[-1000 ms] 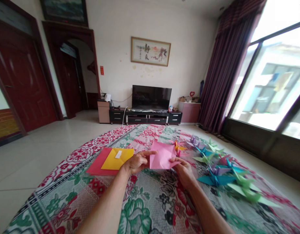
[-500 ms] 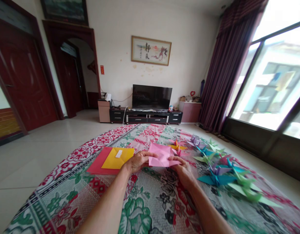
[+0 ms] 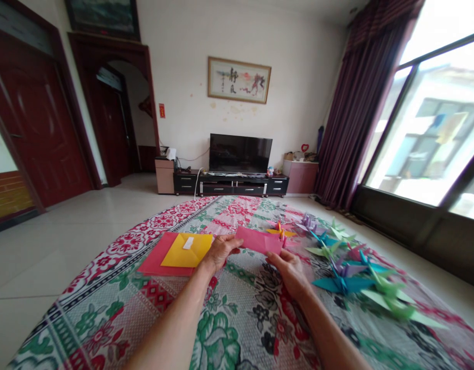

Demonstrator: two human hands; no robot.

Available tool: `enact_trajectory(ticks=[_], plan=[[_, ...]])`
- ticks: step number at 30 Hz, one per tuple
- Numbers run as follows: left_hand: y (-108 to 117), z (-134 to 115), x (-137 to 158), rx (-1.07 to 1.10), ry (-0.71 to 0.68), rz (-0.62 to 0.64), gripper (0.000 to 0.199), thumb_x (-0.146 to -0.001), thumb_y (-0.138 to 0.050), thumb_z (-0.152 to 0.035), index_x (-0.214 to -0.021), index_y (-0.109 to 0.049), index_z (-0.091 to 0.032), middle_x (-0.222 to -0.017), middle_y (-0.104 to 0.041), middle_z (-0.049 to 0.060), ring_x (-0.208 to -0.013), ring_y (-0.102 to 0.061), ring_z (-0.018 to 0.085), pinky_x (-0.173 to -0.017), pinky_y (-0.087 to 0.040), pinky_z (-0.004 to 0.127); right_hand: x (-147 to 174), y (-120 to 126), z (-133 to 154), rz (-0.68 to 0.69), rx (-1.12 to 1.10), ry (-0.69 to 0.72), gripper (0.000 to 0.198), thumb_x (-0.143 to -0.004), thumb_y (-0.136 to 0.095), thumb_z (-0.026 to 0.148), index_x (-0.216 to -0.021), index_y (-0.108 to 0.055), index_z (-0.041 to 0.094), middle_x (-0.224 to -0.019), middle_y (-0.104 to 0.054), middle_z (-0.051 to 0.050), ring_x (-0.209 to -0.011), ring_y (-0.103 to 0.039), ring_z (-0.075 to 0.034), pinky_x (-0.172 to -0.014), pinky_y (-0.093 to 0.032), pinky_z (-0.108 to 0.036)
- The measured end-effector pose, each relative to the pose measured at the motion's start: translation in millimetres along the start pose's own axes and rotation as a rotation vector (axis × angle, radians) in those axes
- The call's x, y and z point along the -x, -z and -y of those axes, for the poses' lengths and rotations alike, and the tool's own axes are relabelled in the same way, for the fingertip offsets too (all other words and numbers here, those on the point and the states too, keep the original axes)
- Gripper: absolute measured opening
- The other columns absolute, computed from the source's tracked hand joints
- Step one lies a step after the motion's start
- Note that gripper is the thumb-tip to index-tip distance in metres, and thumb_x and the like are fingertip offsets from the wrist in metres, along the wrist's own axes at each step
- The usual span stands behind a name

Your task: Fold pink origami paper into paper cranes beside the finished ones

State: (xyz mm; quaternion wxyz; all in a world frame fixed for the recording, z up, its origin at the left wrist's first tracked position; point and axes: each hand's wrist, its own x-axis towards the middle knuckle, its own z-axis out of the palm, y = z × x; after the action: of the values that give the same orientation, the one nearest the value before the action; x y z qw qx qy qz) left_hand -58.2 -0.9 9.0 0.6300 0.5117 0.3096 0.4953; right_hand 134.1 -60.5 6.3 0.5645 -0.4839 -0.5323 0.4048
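Note:
A pink sheet of origami paper [image 3: 259, 240], folded into a rectangle with creases showing, is held above the table between my two hands. My left hand [image 3: 220, 252] pinches its left end between thumb and fingers. At the lower right corner, my right hand [image 3: 288, 267] grips the paper with thumb and forefinger. To the left lie a yellow paper square [image 3: 183, 251] with a small white slip [image 3: 188, 243] on it and red paper [image 3: 156, 255] underneath. Just behind the right end of the pink paper sits an orange paper crane [image 3: 277, 231].
Several folded cranes in blue, green and purple, such as a blue crane [image 3: 343, 283] and a green crane [image 3: 395, 298], spread over the right side. A patterned cloth [image 3: 217, 329] covers the table. Beyond it stand a low cabinet [image 3: 221, 189] and a television [image 3: 240, 153].
The pink paper has gone from a lighter, squarer face to a narrower, darker pink rectangle. My right hand has shifted slightly at its corner; the cranes and stacked sheets stay put.

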Motion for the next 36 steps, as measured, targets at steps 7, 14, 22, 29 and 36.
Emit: enact_trajectory(ticks=[7,14,22,29,36], plan=[[-6,2,-1,-0.094,-0.039,-0.11,0.023,-0.06,-0.067,-0.034,-0.067,-0.065,-0.012,-0.06,-0.059,0.0,-0.054,-0.051,0.009,-0.055,-0.041,0.021,2,-9,11,-0.06,-0.035,0.052,0.038,-0.063,-0.065,0.045,-0.086,-0.068,0.015,-0.074,-0.065,-0.002,-0.064,-0.052,-0.014,-0.058,-0.041,-0.023],[-7,8,-2,-0.203,-0.047,-0.036,0.023,-0.064,-0.06,-0.032,-0.076,-0.066,-0.013,-0.062,-0.06,0.001,-0.057,-0.054,0.011,-0.054,-0.04,0.021,3,-11,11,-0.078,-0.046,0.047,0.037,-0.063,-0.064,0.046,-0.083,-0.067,0.014,-0.072,-0.065,-0.002,-0.062,-0.053,-0.014,-0.056,-0.041,-0.024],[-12,6,1,-0.172,-0.076,-0.002,0.061,-0.063,-0.059,-0.023,-0.123,-0.045,-0.019,-0.067,-0.058,-0.003,-0.054,-0.049,0.007,-0.053,-0.037,0.018,-6,-12,-3,-0.146,-0.145,0.084,0.068,-0.061,-0.066,0.041,-0.121,-0.046,0.018,-0.075,-0.065,-0.001,-0.061,-0.056,-0.014,-0.057,-0.044,-0.025],[-9,10,-2,-0.206,-0.099,0.006,0.029,-0.069,-0.056,-0.036,-0.085,-0.06,-0.013,-0.062,-0.051,-0.002,-0.051,-0.04,0.007,-0.048,-0.03,0.019,-8,-12,-6,-0.148,-0.116,0.083,0.071,-0.062,-0.066,0.037,-0.126,-0.041,0.018,-0.072,-0.062,0.0,-0.058,-0.053,-0.013,-0.055,-0.043,-0.025],[-5,15,-6,-0.297,-0.148,-0.121,0.03,-0.067,-0.059,-0.044,-0.063,-0.057,-0.014,-0.05,-0.04,-0.005,-0.047,-0.03,0.007,-0.047,-0.022,0.021,-5,-14,-1,-0.122,-0.103,0.049,0.055,-0.062,-0.065,0.043,-0.11,-0.056,0.017,-0.076,-0.066,-0.003,-0.064,-0.057,-0.017,-0.057,-0.045,-0.027]])
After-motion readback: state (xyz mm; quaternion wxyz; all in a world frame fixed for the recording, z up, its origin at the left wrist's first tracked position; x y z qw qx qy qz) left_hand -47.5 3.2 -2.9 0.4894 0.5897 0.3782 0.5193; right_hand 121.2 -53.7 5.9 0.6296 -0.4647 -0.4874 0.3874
